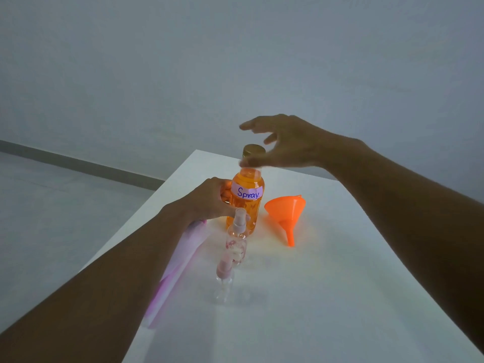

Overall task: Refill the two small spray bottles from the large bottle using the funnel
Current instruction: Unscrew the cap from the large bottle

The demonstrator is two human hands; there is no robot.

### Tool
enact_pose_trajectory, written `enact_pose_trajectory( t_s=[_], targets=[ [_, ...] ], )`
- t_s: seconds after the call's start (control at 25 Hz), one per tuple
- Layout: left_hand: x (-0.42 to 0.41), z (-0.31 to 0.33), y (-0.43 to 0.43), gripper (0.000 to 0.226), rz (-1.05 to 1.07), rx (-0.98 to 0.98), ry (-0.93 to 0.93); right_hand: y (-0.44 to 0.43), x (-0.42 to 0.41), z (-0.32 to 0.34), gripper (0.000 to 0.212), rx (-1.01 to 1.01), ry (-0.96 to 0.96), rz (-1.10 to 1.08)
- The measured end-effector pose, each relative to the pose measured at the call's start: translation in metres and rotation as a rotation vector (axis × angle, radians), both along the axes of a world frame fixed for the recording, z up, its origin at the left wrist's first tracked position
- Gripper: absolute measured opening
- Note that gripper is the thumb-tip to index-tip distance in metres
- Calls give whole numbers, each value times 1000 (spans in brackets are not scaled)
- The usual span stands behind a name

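A large bottle (246,203) of orange liquid, labelled "Spray", stands upright on the white table (340,297) with its gold cap (253,149) on. My left hand (209,200) grips its body from the left. My right hand (282,142) hovers at the cap, fingers spread above it and thumb near the neck, not clearly closed on it. An orange funnel (286,213) lies on its side just right of the bottle. Two small clear spray bottles with pink tops stand in front: one (237,239) close to the large bottle, one (224,281) nearer me.
A pink and white folded cloth or sheet (178,271) lies along the table's left edge under my left forearm. The table's left edge drops to a grey floor (65,205). A plain wall (235,61) stands behind.
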State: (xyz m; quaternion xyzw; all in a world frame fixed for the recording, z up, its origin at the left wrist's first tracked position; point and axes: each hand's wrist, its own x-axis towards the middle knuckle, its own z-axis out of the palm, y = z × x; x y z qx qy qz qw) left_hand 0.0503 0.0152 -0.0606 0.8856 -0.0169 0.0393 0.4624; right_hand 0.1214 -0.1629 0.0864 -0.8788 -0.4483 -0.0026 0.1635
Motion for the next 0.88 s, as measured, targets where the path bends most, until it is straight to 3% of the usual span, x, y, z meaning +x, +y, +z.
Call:
enact_pose_trajectory(
  t_s=[0.08,0.28,0.4,0.48,0.6,0.76,0.88],
  targets=[
    [-2,1,-2,43,2,-7,4,7,0,-1,79,22,-97,-103],
    [-1,1,-2,44,0,-23,29,7,-7,13,22,-107,-134,138],
    [-2,1,-3,45,-1,-53,53,0,-8,26,47,-20,-127,156],
    [0,0,-3,45,11,-53,73,-10,-12,26,42,133,-106,107],
    [2,1,0,39,15,-38,93,-39,-27,-6,26,404,-59,-42],
    [-5,9,-1,35,27,1,134,-73,-57,-87,24,634,116,-300],
    [-16,17,5,70,20,-18,157,-82,-75,-138,17,546,154,-343]
  ],
)
